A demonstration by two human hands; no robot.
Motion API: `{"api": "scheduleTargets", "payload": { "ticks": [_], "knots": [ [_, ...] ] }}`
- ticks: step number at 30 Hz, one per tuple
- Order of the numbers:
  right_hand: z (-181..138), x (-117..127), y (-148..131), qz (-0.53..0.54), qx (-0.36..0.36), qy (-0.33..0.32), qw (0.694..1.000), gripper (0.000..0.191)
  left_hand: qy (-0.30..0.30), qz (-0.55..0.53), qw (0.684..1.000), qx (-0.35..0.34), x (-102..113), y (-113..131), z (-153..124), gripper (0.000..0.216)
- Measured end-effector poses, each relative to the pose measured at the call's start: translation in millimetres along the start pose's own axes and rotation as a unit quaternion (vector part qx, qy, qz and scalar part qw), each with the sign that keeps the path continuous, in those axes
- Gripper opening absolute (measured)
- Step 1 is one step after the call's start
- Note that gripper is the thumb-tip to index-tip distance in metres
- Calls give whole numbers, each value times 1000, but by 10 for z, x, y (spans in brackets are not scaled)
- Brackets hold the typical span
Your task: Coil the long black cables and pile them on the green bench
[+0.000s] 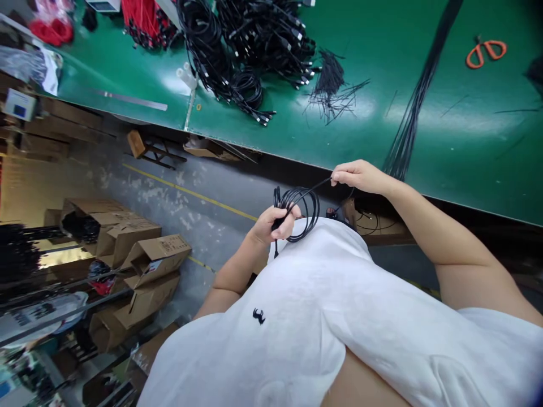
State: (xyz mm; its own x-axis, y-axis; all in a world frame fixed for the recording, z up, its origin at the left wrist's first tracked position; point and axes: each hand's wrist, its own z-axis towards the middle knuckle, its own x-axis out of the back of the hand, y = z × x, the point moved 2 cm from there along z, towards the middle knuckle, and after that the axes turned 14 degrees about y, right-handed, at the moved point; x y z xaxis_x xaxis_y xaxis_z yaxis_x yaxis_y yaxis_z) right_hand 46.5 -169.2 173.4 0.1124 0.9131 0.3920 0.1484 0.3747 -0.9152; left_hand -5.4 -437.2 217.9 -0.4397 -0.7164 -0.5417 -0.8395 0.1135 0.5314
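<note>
My left hand [280, 222] is closed around a loosely coiled black cable [313, 209], held in front of my white shirt. Several loops stand out on both sides of the fingers, and one connector end [276, 249] hangs below them. A stretch of the same cable runs up and right to my right hand [358, 175], which pinches it between thumb and fingertips near the table's front edge. From there the free part drops behind the hand towards the shadow below the table. Beside my right hand, a bundle of thin black ties or wires [399, 152] lies on the table.
The green table [458, 147] carries piles of black cables [263, 39], a heap of short black ties [331, 73], orange-handled scissors [486, 53], a metal ruler [136, 100] and red cables [146, 22]. Cardboard boxes [159, 260] and a wooden stool [155, 150] stand on the floor.
</note>
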Motion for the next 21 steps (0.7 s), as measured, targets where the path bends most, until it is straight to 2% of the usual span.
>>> {"api": "scheduleTargets", "payload": {
  "ticks": [3,7,10,13,15,17,21],
  "knots": [
    [-33,-76,298,17,-35,20,999,44,73,-51,996,-6,87,54,-66,41],
    [-143,-140,820,-33,-19,42,998,46,171,-113,974,-102,222,265,-274,49],
    [-277,-206,1179,-142,0,54,988,44,201,-132,960,-144,236,452,-467,48],
    [-424,-303,1350,-213,-28,32,976,41,216,-146,948,-182,248,572,-582,44],
    [-526,-358,1285,-221,-60,14,973,39,221,-129,948,-191,298,590,-572,42],
    [-624,-394,1028,-254,-34,-5,967,38,221,-81,955,-180,371,548,-478,41],
    [-736,-427,114,-310,194,-67,929,44,178,39,975,-129,433,287,-108,43]
  ]
}}
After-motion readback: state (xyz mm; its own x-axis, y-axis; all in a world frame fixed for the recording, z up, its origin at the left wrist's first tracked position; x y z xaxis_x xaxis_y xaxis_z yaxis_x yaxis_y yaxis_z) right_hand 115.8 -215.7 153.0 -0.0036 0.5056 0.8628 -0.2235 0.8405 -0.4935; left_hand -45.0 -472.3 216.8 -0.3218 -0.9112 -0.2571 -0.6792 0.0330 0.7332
